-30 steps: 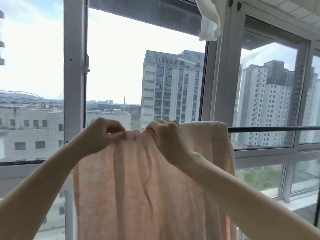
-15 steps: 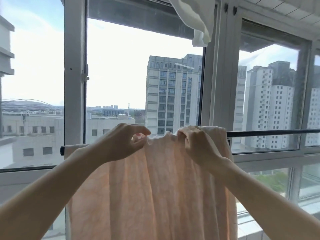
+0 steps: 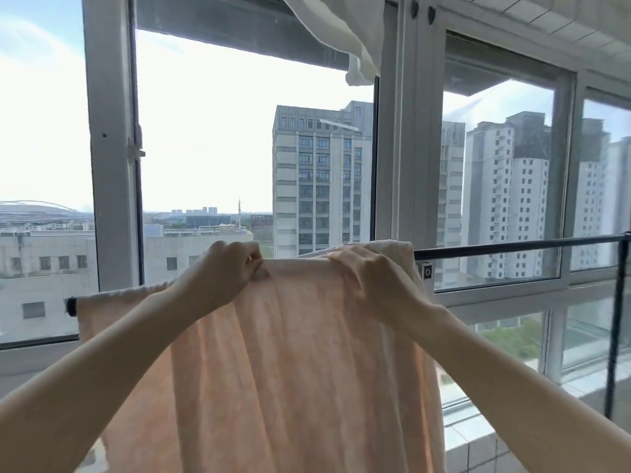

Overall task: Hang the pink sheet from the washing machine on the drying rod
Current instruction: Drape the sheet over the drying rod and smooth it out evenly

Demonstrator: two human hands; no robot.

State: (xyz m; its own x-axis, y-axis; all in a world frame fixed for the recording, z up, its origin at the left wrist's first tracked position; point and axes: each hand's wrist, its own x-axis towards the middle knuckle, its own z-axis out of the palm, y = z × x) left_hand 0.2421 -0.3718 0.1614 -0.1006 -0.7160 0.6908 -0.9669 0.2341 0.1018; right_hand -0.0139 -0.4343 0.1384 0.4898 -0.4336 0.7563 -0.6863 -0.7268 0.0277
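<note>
Sheet: pink sheet (image 3: 273, 363) draped over the drying rod (image 3: 512, 245), its top fold riding along the rod, length hanging below. Left hand (image 3: 227, 271) pinches the fold at the rod; right hand (image 3: 372, 281) grips it a little farther along, fingers (image 3: 336, 259) curled over the cloth. Likely purpose: pull the fold taut so it dries flat. Bare rod runs past the right hand. White cloth (image 3: 345, 35) hangs high above the rod.

The sheet (image 3: 273, 353) is thin, matt pink cloth, softly creased and faintly mottled. The rod (image 3: 512, 246), running toward 3 o'clock, is smooth dark metal with a slight sheen. At 12 o'clock hangs matt white cloth (image 3: 345, 32).
</note>
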